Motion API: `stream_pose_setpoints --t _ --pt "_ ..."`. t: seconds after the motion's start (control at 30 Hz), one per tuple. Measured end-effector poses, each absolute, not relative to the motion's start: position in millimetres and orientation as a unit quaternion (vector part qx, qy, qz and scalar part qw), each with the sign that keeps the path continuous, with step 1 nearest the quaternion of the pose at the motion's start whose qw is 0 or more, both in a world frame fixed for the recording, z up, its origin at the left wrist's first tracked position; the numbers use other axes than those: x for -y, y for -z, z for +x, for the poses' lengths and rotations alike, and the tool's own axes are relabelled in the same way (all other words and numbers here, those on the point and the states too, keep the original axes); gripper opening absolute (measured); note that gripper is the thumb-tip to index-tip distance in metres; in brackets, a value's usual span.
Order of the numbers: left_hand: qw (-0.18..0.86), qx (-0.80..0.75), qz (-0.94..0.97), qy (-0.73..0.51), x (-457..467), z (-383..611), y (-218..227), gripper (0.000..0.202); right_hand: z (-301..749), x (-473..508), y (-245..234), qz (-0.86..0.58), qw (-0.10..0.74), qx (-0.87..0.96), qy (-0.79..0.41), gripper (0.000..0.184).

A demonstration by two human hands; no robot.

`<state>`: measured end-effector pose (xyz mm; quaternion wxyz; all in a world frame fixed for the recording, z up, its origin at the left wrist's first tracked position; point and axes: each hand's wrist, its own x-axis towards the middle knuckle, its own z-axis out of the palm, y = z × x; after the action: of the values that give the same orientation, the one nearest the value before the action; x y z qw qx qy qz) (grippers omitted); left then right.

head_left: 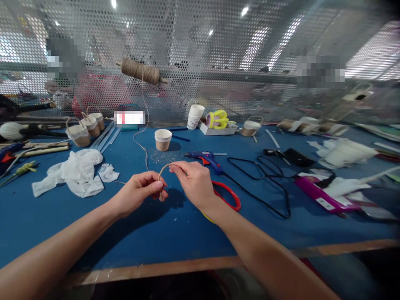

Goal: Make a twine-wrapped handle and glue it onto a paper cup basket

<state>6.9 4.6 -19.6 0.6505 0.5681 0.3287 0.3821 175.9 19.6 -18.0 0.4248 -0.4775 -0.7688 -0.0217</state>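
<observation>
A short bent piece of jute twine [163, 168] arches between my two hands above the blue table. My left hand [142, 192] pinches one end of it between thumb and fingers. The other end is in the fingertips of my right hand [195, 183]. A small cup [163, 140] with a white lace rim and a twine-coloured body stands upright just beyond my hands. From a spool of twine [140, 71] on the mesh, a loose strand hangs down to the table and passes behind my left hand. Beside my right wrist lies a red loop handle [233, 198], partly hidden.
A blue glue gun [208, 159] with a black cord lies beyond my right hand. Small handled baskets [78, 135] and white lace fabric [76, 171] are at left. Stacked paper cups [195, 116] stand at the back. A purple power strip [325, 196] is at right.
</observation>
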Motion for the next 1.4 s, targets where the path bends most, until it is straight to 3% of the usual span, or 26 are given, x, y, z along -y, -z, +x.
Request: stream_pose_setpoints --t 0.4,0.53,0.7,0.77,1.4 --pt "0.706 -0.291 0.516 -0.389 -13.3 -4.7 16.4 0.021 182.2 -23.8 2.7 -0.419 0.440 0.683 -0.406 0.027" --pt "0.706 -0.293 0.512 -0.392 -14.0 -6.4 15.8 0.021 183.8 -23.1 3.4 -0.401 0.417 0.729 -0.367 0.018" --pt "0.693 -0.310 0.524 -0.387 -14.7 -6.0 18.7 0.020 184.8 -24.1 5.8 -0.416 0.399 0.809 -0.113 0.010" --pt "0.678 -0.315 0.531 -0.398 -13.7 -3.7 19.9 0.020 183.8 -23.4 7.1 -0.412 0.404 0.813 -0.071 0.011" --pt "0.678 -0.265 0.523 -0.444 -12.0 0.9 26.8 0.016 170.2 -6.5 7.8 -0.462 0.458 0.725 -0.226 0.014"
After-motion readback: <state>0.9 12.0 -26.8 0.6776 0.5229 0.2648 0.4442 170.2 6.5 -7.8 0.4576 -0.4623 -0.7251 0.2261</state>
